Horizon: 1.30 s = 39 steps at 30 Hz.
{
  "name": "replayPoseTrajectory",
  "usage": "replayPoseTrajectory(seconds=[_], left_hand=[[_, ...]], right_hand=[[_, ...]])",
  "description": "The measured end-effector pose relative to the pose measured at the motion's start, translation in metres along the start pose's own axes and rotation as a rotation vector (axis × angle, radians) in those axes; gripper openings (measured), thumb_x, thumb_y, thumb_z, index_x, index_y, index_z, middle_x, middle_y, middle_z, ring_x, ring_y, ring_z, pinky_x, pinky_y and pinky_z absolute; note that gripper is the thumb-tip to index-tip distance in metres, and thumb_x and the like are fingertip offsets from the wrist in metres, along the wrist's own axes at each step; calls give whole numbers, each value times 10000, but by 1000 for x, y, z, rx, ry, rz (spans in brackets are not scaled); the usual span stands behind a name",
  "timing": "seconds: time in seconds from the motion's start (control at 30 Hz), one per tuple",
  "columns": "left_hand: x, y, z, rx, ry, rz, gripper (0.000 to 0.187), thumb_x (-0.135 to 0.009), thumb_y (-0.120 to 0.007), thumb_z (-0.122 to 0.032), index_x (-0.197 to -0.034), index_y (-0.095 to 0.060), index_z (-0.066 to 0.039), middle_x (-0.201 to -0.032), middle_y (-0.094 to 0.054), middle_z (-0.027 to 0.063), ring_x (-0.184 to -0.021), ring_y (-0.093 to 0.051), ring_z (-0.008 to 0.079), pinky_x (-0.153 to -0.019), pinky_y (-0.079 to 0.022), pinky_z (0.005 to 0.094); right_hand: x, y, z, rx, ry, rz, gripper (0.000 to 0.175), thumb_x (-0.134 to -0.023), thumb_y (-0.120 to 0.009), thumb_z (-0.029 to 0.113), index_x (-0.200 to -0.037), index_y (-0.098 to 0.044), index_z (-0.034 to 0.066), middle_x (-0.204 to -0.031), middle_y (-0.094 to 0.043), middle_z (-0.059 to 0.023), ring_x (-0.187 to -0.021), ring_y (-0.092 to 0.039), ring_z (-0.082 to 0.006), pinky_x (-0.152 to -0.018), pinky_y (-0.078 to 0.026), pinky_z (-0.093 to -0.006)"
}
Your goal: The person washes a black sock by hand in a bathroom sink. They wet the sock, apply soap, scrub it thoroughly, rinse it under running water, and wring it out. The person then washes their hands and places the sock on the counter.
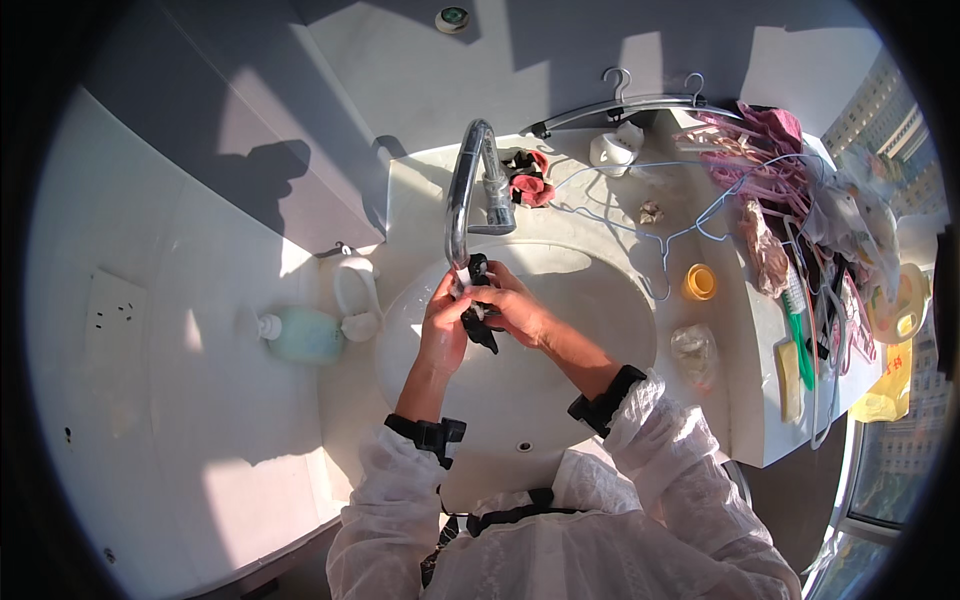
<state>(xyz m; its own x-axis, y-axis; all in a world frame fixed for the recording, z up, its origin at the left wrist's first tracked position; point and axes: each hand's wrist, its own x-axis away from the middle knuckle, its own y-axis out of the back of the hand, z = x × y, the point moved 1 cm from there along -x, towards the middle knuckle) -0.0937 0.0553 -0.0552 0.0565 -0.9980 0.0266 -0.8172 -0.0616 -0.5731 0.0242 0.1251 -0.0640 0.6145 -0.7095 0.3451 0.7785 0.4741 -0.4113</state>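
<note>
Both my hands are over a white oval washbasin (555, 360), just below the spout of a chrome faucet (459, 195). My left hand (444, 326) grips a dark wet cloth item (478, 330) from the left, thumb on top. My right hand (514, 304) pinches the same item from the right. White foam or water shows on the cloth between my fingers. The cloth's lower end hangs down under my hands. Its exact kind cannot be told. Behind the faucet a red and black bunched fabric piece (531, 184) lies on the counter.
At left stand a pump bottle of pale green liquid (306, 335) and a white headband-like item (356, 292). At right are blue wire hangers (664, 240), an orange cup (699, 283), a crumpled plastic bag (694, 352), a green-handled brush (799, 337) and piled pink hangers (757, 172).
</note>
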Motion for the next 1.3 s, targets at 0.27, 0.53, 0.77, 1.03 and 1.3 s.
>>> replayPoseTrajectory(seconds=[0.27, 0.53, 0.77, 1.03, 1.3], left_hand=[[18, 22, 2, 22, 35, -418, 383, -819, -436, 5, -1181, -561, 11, -1167, -574, 101, -1076, -541, 203, -902, -445, 342], [23, 32, 25, 97, 35, -633, 333, -830, -482, 57, -1139, -590, -1, -1104, -599, 90, -1059, -543, 181, -946, -421, 367], [19, 12, 9, -25, 8, -190, 385, -767, -514, 14, -1141, -569, 81, -1158, -589, 109, -1070, -546, 184, -961, -393, 288], [28, 30, 33, 235, 83, -901, 264, -905, -492, -158, -1128, -494, -16, -1015, -557, 79, -972, -556, 195, -944, -469, 382], [7, 28, 59, 814, -64, 307, 453, -964, -377, -379, -1359, -364, -157, -1407, -325, 115, -1280, -338, 301, -1040, -304, 497]], right_hand=[[-20, -12, -5, -41, 58, -50, 202, -894, -598, 152, -944, -604, -44, -808, -610, -64, -705, -582, -135, -629, -492, -289], [-21, -15, -9, -175, 23, -147, 246, -847, -488, -17, -1073, -575, -61, -930, -616, -119, -770, -605, -184, -691, -505, -295], [-23, -19, -11, -322, -33, -25, 333, -814, -647, 105, -1097, -563, -50, -923, -615, -139, -728, -609, -185, -581, -487, -279], [-26, -22, -25, -184, 104, -133, 432, -685, -418, -163, -1067, -593, -63, -939, -626, -140, -796, -606, -200, -722, -505, -299], [39, -75, -35, 1089, 627, -23, 407, -915, -452, 323, -1240, -547, 97, -1368, -426, -153, -1343, -270, -301, -1115, -82, -489]])
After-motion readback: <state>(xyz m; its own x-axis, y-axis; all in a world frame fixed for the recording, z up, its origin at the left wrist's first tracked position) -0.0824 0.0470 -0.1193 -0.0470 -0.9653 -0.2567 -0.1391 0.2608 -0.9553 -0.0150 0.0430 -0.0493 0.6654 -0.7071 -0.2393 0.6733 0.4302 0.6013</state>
